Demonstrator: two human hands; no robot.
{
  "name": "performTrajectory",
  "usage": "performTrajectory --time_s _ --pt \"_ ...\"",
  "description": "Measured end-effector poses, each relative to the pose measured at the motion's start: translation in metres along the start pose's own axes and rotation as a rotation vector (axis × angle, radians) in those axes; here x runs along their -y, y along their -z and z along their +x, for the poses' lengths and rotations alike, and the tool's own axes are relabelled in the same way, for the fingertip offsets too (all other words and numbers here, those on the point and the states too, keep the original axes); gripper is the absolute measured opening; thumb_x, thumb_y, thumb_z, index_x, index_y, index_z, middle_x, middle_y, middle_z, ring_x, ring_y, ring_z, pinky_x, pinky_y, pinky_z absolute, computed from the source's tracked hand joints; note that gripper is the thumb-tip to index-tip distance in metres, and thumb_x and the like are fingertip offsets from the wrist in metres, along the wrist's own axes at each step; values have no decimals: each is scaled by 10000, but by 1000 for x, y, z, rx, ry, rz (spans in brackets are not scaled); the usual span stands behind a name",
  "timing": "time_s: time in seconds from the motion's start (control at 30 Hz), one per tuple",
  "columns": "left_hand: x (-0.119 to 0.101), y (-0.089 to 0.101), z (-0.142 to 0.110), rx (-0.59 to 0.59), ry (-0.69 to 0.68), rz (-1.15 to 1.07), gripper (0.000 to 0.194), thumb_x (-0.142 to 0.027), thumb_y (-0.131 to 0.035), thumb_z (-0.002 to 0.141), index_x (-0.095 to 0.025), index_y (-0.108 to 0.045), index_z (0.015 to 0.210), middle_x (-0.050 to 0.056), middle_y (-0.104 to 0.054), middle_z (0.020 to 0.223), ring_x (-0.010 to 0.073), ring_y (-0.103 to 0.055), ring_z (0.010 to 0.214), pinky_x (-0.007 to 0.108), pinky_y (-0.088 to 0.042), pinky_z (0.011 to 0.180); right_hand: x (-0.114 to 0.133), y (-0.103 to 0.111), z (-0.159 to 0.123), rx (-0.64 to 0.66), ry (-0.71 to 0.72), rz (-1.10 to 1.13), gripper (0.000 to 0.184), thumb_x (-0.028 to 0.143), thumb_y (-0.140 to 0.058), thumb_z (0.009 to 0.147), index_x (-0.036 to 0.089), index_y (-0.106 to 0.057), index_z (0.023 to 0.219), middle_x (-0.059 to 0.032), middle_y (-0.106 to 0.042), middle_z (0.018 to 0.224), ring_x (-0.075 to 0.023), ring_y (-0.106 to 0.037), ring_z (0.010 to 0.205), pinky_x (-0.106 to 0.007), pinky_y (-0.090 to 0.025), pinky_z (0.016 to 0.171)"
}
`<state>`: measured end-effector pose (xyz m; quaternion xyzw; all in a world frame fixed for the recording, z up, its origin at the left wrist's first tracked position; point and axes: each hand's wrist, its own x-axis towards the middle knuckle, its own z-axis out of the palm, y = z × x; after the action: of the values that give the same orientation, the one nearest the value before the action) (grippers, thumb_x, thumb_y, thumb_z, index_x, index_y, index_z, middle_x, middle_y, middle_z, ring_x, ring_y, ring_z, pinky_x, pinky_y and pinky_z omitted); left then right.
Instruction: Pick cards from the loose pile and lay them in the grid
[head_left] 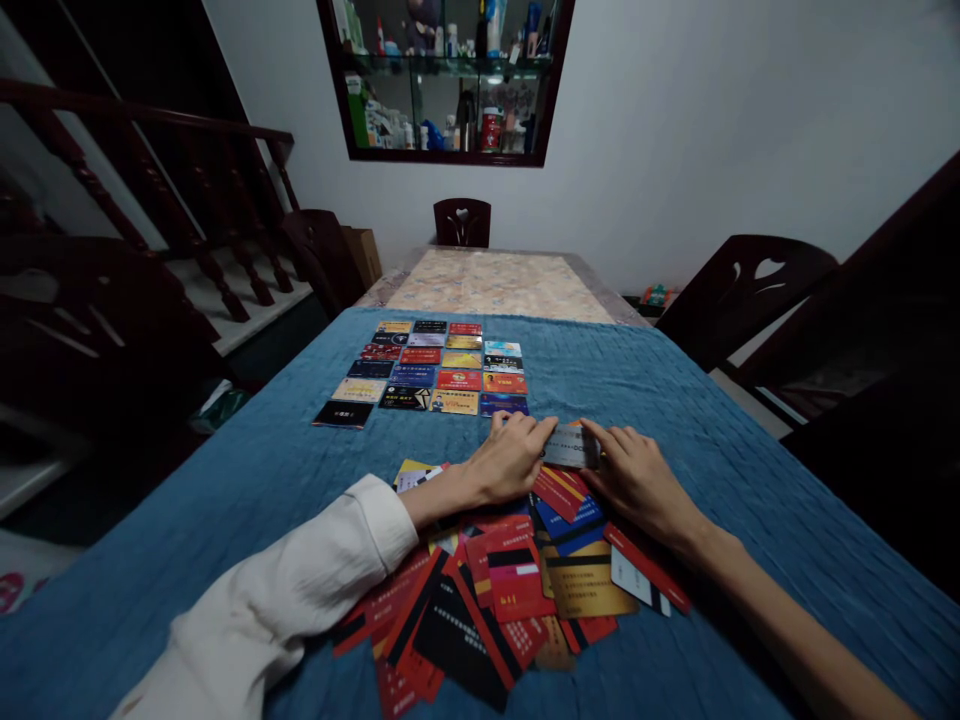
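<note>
Between my two hands is a silver-grey plastic card point(568, 447), held at its left end by my left hand point(511, 458) and at its right end by my right hand point(636, 472). The fingers of both hands are closed on its edges. Below and around my wrists spreads a loose pile of cards, among them a red card point(517, 575), a gold card point(589, 580), a black card point(461, 640) and a blue card point(574, 525). Beyond my left hand, several cards lie face up in neat columns, with a dark blue card point(504, 404) nearest my fingers.
A blue cloth point(247, 500) covers the near part of the table; a patterned tabletop point(495, 280) shows farther off. Dark wooden chairs stand around it, one chair point(463, 222) at the far end. A wooden railing point(150, 190) runs along the left.
</note>
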<state>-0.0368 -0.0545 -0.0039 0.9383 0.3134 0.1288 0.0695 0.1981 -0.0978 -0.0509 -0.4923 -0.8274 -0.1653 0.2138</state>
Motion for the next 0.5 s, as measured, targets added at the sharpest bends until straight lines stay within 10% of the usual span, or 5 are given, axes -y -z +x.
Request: performTrajectory --time_s 0.5 --pt "14 14 0 -62 -46 104 445 -171 -526 887 -155 -478 1328 164 -539 1254 306 -501 1151 506 -362 977 3 16 14 -34 -22 53 486 437 -527 928 243 -523 1373 -161 -576 1174 -319 -507 1055 -449 -470 818"
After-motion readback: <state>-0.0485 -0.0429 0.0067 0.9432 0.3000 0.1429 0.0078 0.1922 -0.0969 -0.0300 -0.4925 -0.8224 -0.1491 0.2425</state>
